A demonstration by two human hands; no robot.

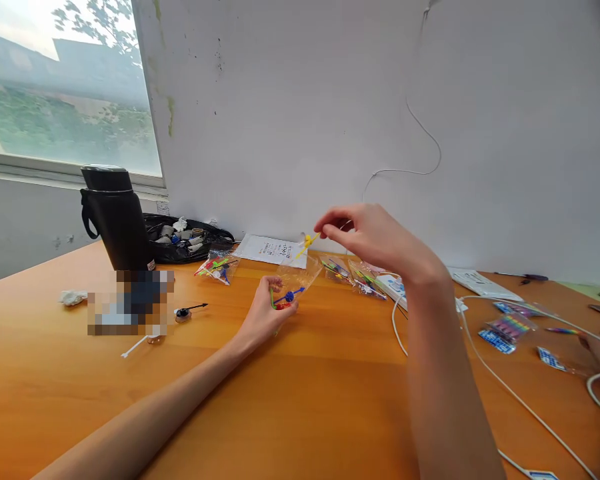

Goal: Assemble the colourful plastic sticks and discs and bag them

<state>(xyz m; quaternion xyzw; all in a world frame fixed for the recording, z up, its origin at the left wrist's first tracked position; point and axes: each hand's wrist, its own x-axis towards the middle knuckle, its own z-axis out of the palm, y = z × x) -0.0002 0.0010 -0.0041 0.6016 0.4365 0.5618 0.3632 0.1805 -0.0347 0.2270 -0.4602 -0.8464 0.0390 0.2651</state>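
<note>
A broad, scuffed off-white wall (290, 100) fills the back, and below it spreads the orange-brown wooden bench (305, 407), its near edge out of frame. Upper left, a window (70, 100), cropped by the picture's edge, looks onto hazy greenery. There's a tall black bottle (117, 227), its foot lost at a pixelated patch (130, 310).

Now the hands, both forearms cut off below! The left hand (263, 310) has its grip curled round a clear plastic pouch (303, 273) above mid-bench; a blue plastic piece (289, 295) shows inside, red and green bits half masked by fingers. The right hand (363, 230), raised, has its grip pinched tight on a slim yellow plastic piece (308, 241) at the pouch's mouth; whether its lower tip is clear, I can't tell.
</note>
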